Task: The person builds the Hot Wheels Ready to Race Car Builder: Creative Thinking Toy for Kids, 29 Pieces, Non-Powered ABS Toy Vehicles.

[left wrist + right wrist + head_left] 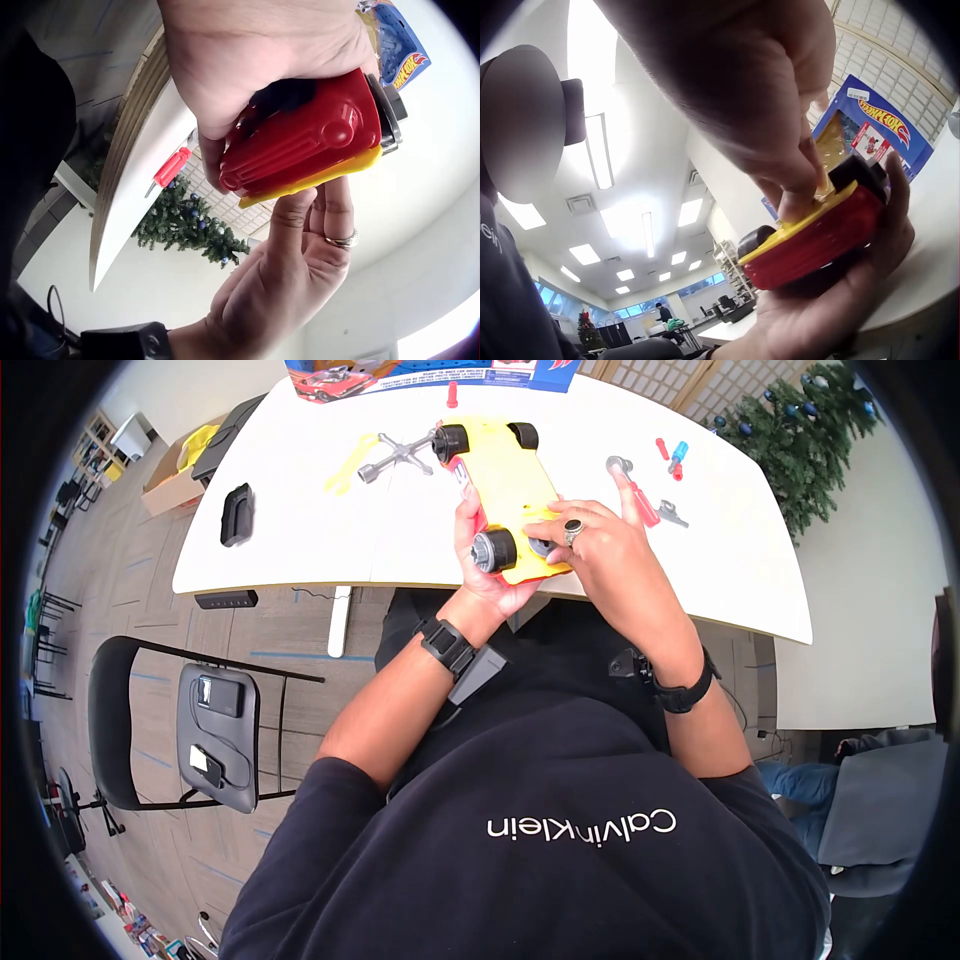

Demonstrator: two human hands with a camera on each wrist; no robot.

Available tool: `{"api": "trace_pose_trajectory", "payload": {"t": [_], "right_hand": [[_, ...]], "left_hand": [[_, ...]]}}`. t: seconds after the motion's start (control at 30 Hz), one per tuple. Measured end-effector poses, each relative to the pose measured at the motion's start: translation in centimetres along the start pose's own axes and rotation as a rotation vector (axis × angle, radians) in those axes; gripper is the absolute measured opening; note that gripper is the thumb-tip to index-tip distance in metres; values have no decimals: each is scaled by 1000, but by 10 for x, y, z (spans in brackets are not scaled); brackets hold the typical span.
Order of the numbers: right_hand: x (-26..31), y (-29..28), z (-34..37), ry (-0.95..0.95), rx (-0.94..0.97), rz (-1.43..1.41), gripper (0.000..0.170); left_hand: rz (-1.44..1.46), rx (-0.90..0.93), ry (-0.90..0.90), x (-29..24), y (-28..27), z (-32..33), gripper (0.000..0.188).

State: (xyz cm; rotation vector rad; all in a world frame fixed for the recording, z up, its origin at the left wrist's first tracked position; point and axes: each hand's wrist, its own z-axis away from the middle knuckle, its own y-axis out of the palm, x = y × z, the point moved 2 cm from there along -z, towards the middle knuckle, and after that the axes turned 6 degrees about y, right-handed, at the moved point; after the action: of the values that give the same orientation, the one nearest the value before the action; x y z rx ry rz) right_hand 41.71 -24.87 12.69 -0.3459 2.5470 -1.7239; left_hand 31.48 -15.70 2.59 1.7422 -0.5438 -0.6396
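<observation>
A toy car with a yellow underside [512,475] and a red body [315,124] is held upside down over the table's near edge. My left hand [482,560] grips it from below and along its side. Bent over the underside, my right hand [612,555] has its fingertips beside a grey round part [541,547]. In the left wrist view, the right thumb [289,217] meets the yellow edge, with the other fingers behind it. A black wheel with a grey hub [493,550] sits at the near left corner. What lies beneath the right fingertips is hidden.
On the white table [290,540] lie a grey cross-shaped wrench [402,453], a yellow wrench [352,465], a black tray-like part [237,515], a red bolt [452,395], a red-handled screwdriver [646,508] and a blue-and-red piece [679,456]. A blue toy box [540,376] stands behind.
</observation>
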Motion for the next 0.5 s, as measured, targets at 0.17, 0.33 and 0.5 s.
{"api": "trace_pose_trajectory", "payload": {"t": [0.17, 0.33, 0.5], "right_hand": [[12, -7, 9, 59, -94, -22, 24], [2, -1, 26, 83, -106, -24, 23], [-27, -15, 38, 110, -200, -266, 25]], "left_hand": [[-49, 10, 13, 2, 3, -1, 79], [-242, 74, 41, 0, 9, 1, 70], [-862, 102, 133, -34, 28, -3, 76]]}}
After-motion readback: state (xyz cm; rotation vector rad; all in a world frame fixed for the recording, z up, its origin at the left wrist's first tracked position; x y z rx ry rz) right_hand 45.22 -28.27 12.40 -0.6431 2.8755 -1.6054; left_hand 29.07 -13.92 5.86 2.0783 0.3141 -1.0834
